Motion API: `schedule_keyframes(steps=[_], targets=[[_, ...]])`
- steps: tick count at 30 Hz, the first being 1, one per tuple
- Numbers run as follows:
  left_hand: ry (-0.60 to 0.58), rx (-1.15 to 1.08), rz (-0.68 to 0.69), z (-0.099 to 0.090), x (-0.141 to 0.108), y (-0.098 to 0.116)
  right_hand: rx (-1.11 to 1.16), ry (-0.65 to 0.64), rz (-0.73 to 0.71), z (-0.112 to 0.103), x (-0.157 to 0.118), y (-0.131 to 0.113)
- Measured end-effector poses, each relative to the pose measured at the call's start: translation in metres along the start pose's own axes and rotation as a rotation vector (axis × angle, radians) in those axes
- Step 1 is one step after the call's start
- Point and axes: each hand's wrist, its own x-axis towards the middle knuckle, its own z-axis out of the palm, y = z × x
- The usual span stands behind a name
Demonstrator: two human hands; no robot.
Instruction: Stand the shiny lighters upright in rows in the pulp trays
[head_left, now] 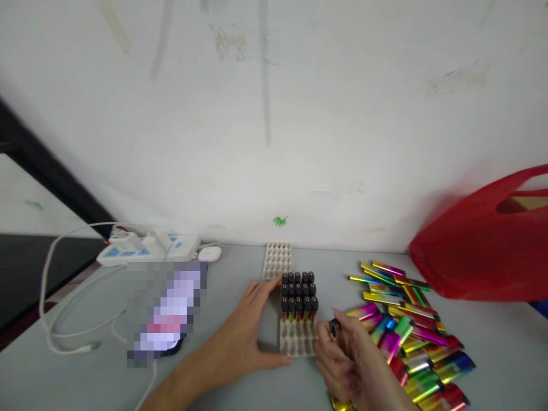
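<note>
A pale tray with ridged pockets (295, 342) lies before me; rows of black-topped lighters (298, 290) stand upright in its far part, and its near rows are bare. My left hand (244, 319) spans the tray's left side, index finger by the far lighters and thumb at the near corner. At the tray's right edge, my right hand (342, 354) is closed around one lighter (334, 326), whose black top shows between thumb and fingers. The rest of that lighter is hidden by the hand.
Shiny multicoloured lighters (411, 342) lie in a loose pile at the right. A second pocketed tray (277, 257) sits behind the first. Leftward are a phone (171, 314), a power strip (149, 250) and white cables (47, 285). A red bag (479, 251) stands at back right.
</note>
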Motion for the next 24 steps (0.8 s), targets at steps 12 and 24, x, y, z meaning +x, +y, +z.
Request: schedule_keyframes(steps=[12, 24], targets=[[-0.009, 0.03, -0.004, -0.001, 0.0, 0.0, -0.01, 0.012, -0.015, -0.003, 0.001, 0.002], [-0.003, 0.022, -0.015, -0.001, -0.001, 0.002, -0.02, 0.047, -0.08, 0.012, 0.0, -0.007]])
